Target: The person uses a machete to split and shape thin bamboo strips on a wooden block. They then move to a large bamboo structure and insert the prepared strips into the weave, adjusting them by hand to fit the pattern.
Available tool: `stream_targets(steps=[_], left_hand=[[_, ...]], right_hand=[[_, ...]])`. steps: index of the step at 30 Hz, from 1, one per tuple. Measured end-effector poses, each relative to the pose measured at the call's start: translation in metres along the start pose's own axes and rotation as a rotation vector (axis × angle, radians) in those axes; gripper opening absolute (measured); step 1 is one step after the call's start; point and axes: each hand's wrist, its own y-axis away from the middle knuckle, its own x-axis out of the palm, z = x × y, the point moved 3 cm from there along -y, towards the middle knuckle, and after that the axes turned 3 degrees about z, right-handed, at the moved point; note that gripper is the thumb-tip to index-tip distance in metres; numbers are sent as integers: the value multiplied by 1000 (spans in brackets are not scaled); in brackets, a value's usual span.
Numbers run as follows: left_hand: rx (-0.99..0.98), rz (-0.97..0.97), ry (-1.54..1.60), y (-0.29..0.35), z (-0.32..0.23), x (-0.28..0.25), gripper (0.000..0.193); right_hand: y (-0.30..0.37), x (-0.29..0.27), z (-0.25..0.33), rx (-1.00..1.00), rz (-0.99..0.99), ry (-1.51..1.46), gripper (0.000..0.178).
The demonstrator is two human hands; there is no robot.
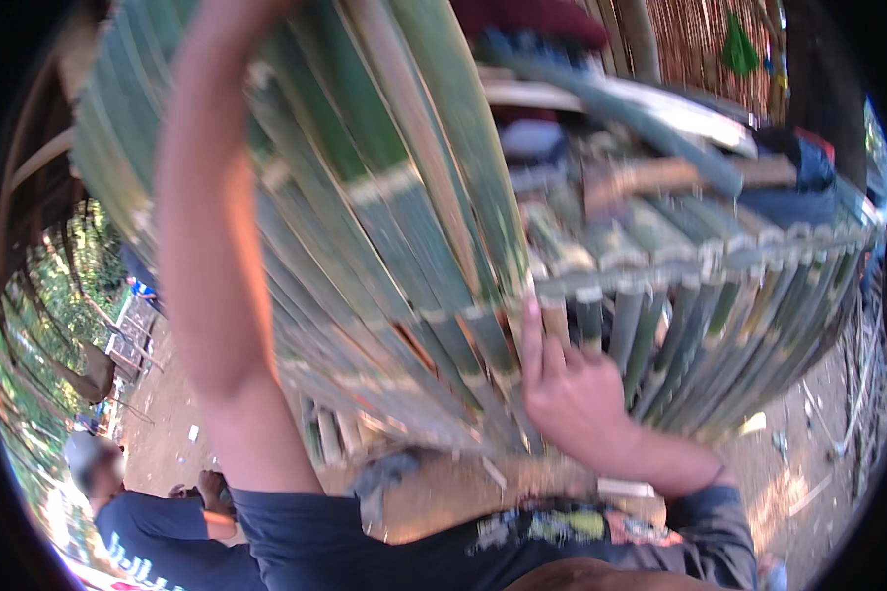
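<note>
A large panel of split green bamboo slats (394, 236) stands tilted in front of me, filling the upper left and middle. My left arm reaches up across it; the left hand passes beyond the top edge of the picture. At the panel's lower right edge is my right hand (577, 404), closed on that edge. Its index finger lies stretched along the outermost slat while the other fingers are bent, and the thumb is hidden. The picture is blurred by motion.
A bamboo-slat platform (700, 261) to the right bears cloth, a bamboo pole (650, 123) and wood pieces. A person in a dark shirt (168, 537) is at lower left. A slatted wall (710, 49) is behind; sticks (862, 345) lie at far right.
</note>
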Motion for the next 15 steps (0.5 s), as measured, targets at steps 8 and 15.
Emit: stream_targets(steps=[8, 15], left_hand=[[70, -30, -120, -2, -26, -26, 71], [92, 0, -204, -10, -32, -15, 70]], right_hand=[[0, -10, 5, -66, 50, -33, 69], [3, -3, 2, -62, 43, -26, 73]])
